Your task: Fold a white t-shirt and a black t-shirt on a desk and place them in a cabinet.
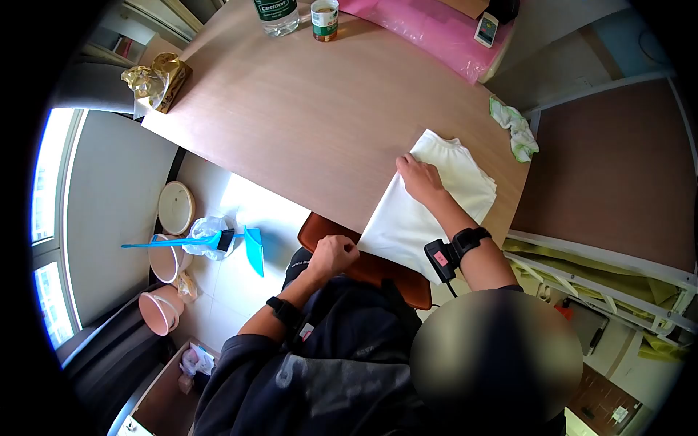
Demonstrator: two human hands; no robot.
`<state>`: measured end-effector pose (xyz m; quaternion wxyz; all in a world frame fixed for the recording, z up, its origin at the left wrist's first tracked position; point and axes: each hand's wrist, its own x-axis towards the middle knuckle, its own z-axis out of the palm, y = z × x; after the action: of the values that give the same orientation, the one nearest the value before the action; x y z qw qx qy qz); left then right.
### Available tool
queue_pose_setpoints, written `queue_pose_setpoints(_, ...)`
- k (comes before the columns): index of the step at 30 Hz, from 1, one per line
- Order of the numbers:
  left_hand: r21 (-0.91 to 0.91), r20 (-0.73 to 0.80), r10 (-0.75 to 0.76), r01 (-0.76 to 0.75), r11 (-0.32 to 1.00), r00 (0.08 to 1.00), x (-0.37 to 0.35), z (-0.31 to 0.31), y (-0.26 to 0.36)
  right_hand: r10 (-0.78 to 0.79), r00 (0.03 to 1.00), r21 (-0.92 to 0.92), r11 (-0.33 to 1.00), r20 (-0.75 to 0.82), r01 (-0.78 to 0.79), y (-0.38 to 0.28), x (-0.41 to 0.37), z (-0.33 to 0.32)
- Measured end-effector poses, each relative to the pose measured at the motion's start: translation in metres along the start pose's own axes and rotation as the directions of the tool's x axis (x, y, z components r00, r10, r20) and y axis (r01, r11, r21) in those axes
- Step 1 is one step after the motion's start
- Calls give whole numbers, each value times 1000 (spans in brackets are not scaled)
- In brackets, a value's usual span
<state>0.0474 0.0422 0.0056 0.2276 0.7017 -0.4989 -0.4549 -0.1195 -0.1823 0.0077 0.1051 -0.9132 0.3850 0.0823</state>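
Note:
A white garment (454,174), folded into a long shape, lies over the right part of the table, its lower end hanging past the front edge toward my lap. My right hand (420,179) rests on its upper left side, fingers closed in a pinch at the edge of the fabric. Down by the table's front edge, my left hand (334,256) is closed, with its fingertips at the garment's lower left corner. The fabric between its fingers is mostly hidden. Both wrists wear black straps, and a small black box sits on the right one.
The wooden table (305,123) holds a water bottle (277,16), a small jar (325,22), a gold package (161,78), pink plastic sheeting (429,29) and a crumpled cloth (514,129). A brown stool (400,280) is beneath me. Left on the floor stand buckets (160,311) and a blue dustpan (254,251).

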Motion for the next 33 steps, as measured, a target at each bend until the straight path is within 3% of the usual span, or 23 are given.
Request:
queue_pose_setpoints(2, 19, 16, -39, 39, 999, 999, 6, 0, 0, 2, 999, 37, 999, -33, -1, 0, -4, 0)
queue_pose_setpoints(4, -223, 62, -67, 79, 972, 996, 11, 5, -6, 117, 992, 207, 973, -48, -105, -12, -22, -8)
queue_pose_setpoints(5, -221, 61, -61, 73, 972, 996, 12, 7, -6, 120, 991, 205, 973, -53, -107, -14, -32, -7)
queue_pose_setpoints(7, -336, 234, -87, 164, 927, 968, 13, 15, -3, 119, 950, 297, 954, -287, -29, -14, -60, 5)
queue_pose_setpoints(8, -391, 230, -38, 128, 911, 973, 17, 22, -7, 124, 948, 295, 955, -294, -33, -13, -74, 15)
queue_pose_setpoints(9, -382, 239, -36, 128, 915, 970, 16, 20, -6, 127, 937, 209, 976, -324, -60, -15, -91, 29)
queue_pose_setpoints(10, -283, 363, -102, 214, 935, 926, 19, 18, -4, 124, 926, 116, 989, -355, -88, -10, -101, 36)
queue_pose_setpoints(11, -169, 475, -172, 282, 945, 863, 24, 18, -2, 139, 922, 116, 988, -362, -104, 2, -104, 42)
queue_pose_setpoints(13, -107, 525, -161, 252, 962, 836, 18, 11, 1, 172, 909, 99, 984, -381, -145, 10, -112, 51)
queue_pose_setpoints(15, -47, 391, -140, 172, 984, 910, 19, 10, 4, 218, 892, 110, 976, -395, -190, 16, -105, 57)
queue_pose_setpoints(16, -125, 313, 14, 26, 992, 950, 20, 16, -2, 228, 898, 134, 972, -376, -191, 16, -102, 56)
queue_pose_setpoints(17, -112, 329, 27, 10, 994, 944, 21, 24, -6, 233, 904, 154, 970, -359, -189, 16, -100, 54)
queue_pose_setpoints(19, -551, 202, 108, 22, 834, 973, 19, 28, 11, 276, 902, 164, 959, -334, -232, 12, -103, 51)
queue_pose_setpoints(21, -572, 319, 139, 73, 817, 937, 26, 28, 20, 310, 907, 284, 931, -286, -229, 8, -111, 50)
queue_pose_setpoints(23, -500, 443, -67, 308, 810, 894, 24, 25, 46, 339, 897, 282, 924, -286, -259, 1, -122, 58)
queue_pose_setpoints(24, -493, 450, -64, 308, 814, 891, 26, 28, 43, 360, 890, 284, 917, -279, -281, -4, -128, 62)
queue_pose_setpoints(26, -624, 548, -101, 486, 612, 831, 28, 33, 30, 360, 875, 268, 922, -323, -281, -5, -135, 68)
queue_pose_setpoints(27, -616, 553, -107, 492, 615, 826, 24, 35, 28, 369, 873, 276, 917, -318, -287, -5, -137, 69)
queue_pose_setpoints(29, -692, 564, -178, 580, 430, 806, 13, 32, 24, 374, 870, 266, 917, -320, -297, -6, -135, 69)
queue_pose_setpoints(33, -678, 581, -214, 613, 405, 785, 5, 34, 0, 362, 879, 272, 920, -311, -282, -4, -136, 71)
